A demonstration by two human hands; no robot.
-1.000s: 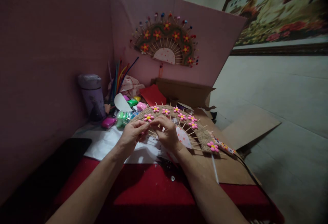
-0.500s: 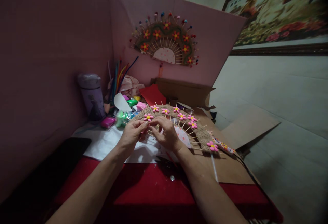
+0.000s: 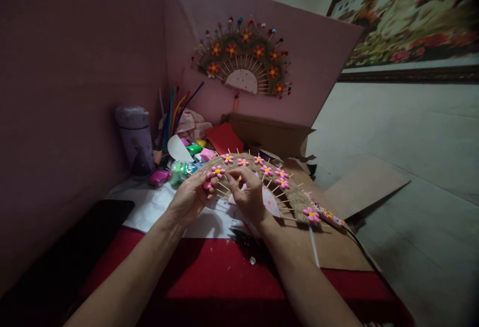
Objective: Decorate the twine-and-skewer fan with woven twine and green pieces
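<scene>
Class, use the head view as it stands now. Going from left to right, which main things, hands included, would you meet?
Purple cylindrical container → magenta packet → left hand → right hand → lowest pink flower → loose cardboard sheet.

We see the left hand (image 3: 191,196) holding a pink piece (image 3: 207,185) beside the right hand (image 3: 247,194), its thumb and forefinger close together, both before a twine fan (image 3: 297,201) with pink flowers (image 3: 311,214), a second fan (image 3: 239,42) upright against the pink board (image 3: 318,52) behind.
</scene>
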